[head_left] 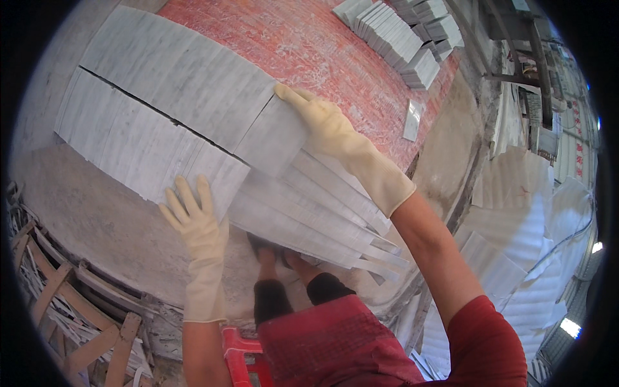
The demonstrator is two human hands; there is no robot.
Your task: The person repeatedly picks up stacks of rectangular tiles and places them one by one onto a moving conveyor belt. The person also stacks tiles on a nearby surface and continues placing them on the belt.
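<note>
While we look down from the head camera, we see two rows of thin grey-white stone tiles (161,109) standing packed side by side on a dusty grey floor (97,213). A dark gap runs between the far row and the near row.

Our left hand (193,216), in a pale yellow rubber glove, lies flat with its fingers spread wide. It presses on the end of the near row of tiles, close to us. It grips nothing.

Our right hand (325,126), in the same kind of glove, also lies open. Its fingers rest on the end of the far row, at the top corner. It grips nothing too.

Between our hands, more loose tiles (316,206) lean over and fan out toward our right, like fallen cards.

Behind the rows lies a red patterned mat (309,45). On it, far from us, stand other stacks of tiles (400,35), and one single tile (412,120) lies alone. Broken wooden frames (58,290) lie at our left. White wavy sheets (516,213) pile up at our right. We sit on a red stool (238,351).
</note>
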